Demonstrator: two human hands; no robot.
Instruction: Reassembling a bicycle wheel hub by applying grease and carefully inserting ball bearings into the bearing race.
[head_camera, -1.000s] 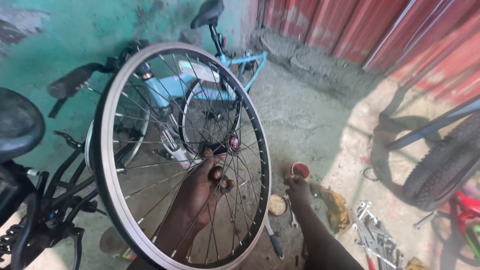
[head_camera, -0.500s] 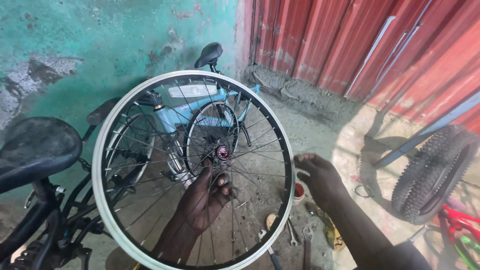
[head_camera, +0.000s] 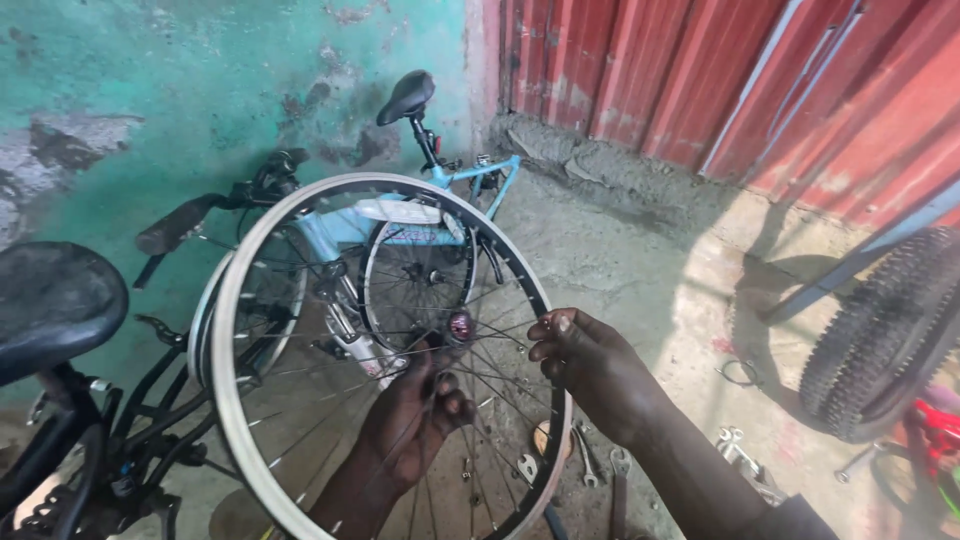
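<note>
a bare, tyreless silver bicycle wheel rim with thin steel spokes (head_camera: 232, 330) stands upright in front of the person, above the concrete floor (head_camera: 640, 270). the left hand (head_camera: 415, 420) reaches through the spokes and closes its fingers around the hub (head_camera: 460, 326); the right hand (head_camera: 590, 365) pinches narrowly at the rim's far edge. done well, this grip wants the hub held steady so the rim stays upright. no containers can be made out; loose wrenches (head_camera: 590, 465) lie on the floor. a light blue bicycle (head_camera: 420, 215) leans against the green wall (head_camera: 200, 90).
</note>
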